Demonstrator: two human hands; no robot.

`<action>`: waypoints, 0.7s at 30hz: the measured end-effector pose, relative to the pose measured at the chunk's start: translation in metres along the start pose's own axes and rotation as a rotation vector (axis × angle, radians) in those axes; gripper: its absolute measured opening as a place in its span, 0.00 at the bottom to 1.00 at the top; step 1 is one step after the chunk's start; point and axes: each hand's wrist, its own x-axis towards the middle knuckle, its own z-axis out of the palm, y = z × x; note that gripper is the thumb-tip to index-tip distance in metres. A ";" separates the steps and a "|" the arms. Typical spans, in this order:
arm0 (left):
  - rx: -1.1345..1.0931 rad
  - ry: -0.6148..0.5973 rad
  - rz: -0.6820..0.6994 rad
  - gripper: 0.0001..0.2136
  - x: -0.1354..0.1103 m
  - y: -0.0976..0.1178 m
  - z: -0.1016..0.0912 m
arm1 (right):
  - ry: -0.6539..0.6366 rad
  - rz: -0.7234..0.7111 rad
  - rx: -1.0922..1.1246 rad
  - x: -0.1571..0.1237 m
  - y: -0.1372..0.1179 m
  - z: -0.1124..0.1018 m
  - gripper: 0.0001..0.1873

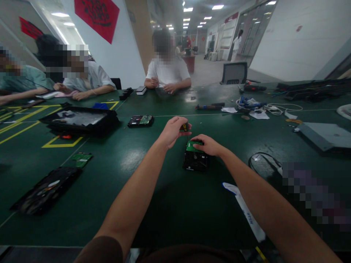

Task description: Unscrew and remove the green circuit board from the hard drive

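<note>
A black hard drive (195,160) with a green circuit board (192,147) on top lies on the green table (153,204) in front of me. My right hand (207,144) rests on the far edge of the board, fingers curled down on it. My left hand (173,130) hovers just left of and above the drive, closed around a small black and yellow tool (185,127), perhaps a screwdriver handle.
A second hard drive (140,121) lies further back, a black tray (79,120) left of it, a green board (81,159) and a black panel (45,190) near left. Cables (263,107) and a grey case (325,135) sit right. Other people sit across the table.
</note>
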 end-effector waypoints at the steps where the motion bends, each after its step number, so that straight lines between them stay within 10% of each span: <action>1: -0.011 0.009 -0.002 0.07 0.000 0.000 0.000 | 0.000 0.000 0.001 0.000 0.000 0.000 0.17; 21: 0.121 0.074 0.030 0.09 0.004 -0.002 -0.005 | -0.016 0.017 -0.001 0.000 -0.002 -0.001 0.17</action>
